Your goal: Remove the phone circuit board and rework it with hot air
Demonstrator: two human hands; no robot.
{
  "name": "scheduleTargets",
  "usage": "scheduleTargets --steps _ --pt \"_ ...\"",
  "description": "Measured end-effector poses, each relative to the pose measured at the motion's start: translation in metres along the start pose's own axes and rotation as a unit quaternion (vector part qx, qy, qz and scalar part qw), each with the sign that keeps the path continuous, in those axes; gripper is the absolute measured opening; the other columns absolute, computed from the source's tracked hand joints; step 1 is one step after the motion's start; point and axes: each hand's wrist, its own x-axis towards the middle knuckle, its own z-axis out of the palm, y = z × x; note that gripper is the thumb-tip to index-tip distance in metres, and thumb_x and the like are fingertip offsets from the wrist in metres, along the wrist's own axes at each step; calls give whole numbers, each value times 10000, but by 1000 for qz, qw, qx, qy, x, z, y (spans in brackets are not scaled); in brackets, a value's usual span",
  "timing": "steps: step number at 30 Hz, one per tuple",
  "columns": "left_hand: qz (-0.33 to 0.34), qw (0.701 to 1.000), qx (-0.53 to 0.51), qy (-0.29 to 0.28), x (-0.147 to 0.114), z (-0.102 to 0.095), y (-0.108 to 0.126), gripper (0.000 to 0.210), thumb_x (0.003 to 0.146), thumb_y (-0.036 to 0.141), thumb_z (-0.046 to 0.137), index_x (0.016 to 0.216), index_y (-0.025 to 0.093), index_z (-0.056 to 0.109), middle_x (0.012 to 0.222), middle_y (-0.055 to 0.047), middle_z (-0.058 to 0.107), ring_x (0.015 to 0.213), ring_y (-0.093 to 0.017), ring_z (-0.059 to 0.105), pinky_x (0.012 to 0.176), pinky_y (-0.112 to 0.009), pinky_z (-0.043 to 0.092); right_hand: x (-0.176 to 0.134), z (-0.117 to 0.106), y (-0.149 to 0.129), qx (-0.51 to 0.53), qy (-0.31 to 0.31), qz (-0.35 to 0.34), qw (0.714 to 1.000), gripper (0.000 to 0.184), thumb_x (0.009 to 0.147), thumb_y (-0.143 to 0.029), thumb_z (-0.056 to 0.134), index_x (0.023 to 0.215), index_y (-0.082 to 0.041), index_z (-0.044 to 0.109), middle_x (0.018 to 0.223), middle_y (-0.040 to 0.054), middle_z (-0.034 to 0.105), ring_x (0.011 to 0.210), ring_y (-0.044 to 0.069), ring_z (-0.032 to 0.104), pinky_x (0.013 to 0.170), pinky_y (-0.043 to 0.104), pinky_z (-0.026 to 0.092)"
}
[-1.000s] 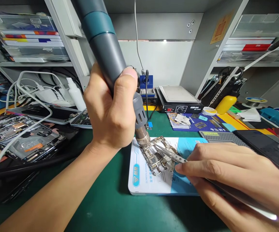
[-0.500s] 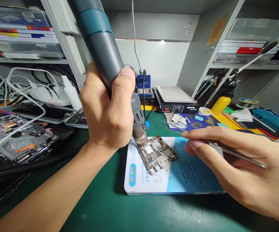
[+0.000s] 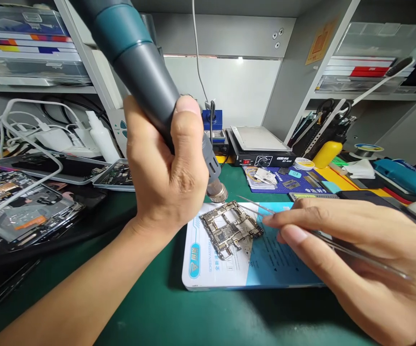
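My left hand [image 3: 168, 163] is wrapped round a dark grey and teal hot air gun [image 3: 144, 72], held tilted with its metal nozzle down. The nozzle hangs just over the far edge of a bare phone circuit board [image 3: 231, 230]. That board lies on a white and blue box [image 3: 215, 276] on the green mat. Between the thumb and fingers of my right hand [image 3: 341, 250] is a pair of thin metal tweezers [image 3: 265, 210]. Their two tips are slightly apart and point left, near the board's upper right edge; I cannot tell whether they touch it.
Opened devices [image 3: 31, 206] and white cables [image 3: 23, 108] crowd the left side. Behind the box stand a small hot plate [image 3: 261, 146] and a blue soldering stand [image 3: 213, 120]. A yellow bottle [image 3: 327, 154], a black tool holder [image 3: 310, 127] and a teal tool [image 3: 406, 176] sit at the right.
The hot air gun has tilted more, and its nozzle has shifted right and up along the board's far edge. My right hand has come lower, bringing the tweezer tips nearer the board.
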Motion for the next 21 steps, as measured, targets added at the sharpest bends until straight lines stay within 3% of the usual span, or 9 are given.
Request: scheduleTargets --steps 3,12,21 --pt "20 1000 5 11 -2 2 -4 154 874 373 567 919 239 506 676 -34 504 614 -235 521 600 -419 448 -7 1 4 -11 -17 -28 999 207 885 -121 620 991 -262 728 858 29 807 737 229 775 440 327 487" --pt "3 999 15 -32 -8 0 -6 131 901 395 549 910 277 493 675 -25 534 556 -241 533 574 -420 455 -6 2 5 19 -44 -58 997 210 870 -95 586 938 -263 691 828 28 783 758 230 771 551 363 522" --pt "8 1000 6 -27 -5 2 -7 191 858 398 555 919 225 503 663 -3 527 531 -201 515 536 -389 449 -6 0 -1 11 -66 -41 997 208 895 -118 567 881 -233 740 885 69 801 760 236 771 584 356 550"
